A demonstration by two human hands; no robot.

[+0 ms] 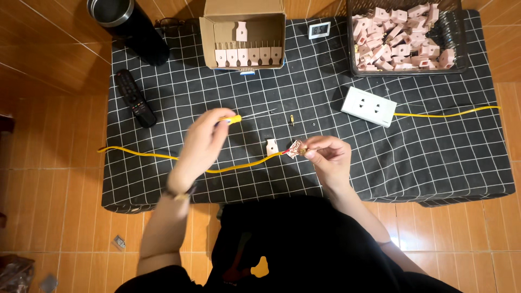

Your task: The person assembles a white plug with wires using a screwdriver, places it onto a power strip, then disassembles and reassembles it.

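My left hand [202, 142] grips a yellow-handled screwdriver [239, 118] whose thin shaft points right over the checked cloth. My right hand [327, 154] pinches an open pink plug half [294, 148] at the end of a yellow cable [163, 157] that runs left across the cloth. A second pink plug cover [272, 146] lies just left of it. A small metal prong [292, 119] and a tiny screw [315, 125] lie a little farther away.
A cardboard box [243, 21] with several pink plugs stands at the back. A wire basket [404, 38] full of pink plugs is back right. A white socket block [368, 106] with yellow cable, a remote [135, 99], a black flask [130, 27] and a small clock [319, 29] sit around.
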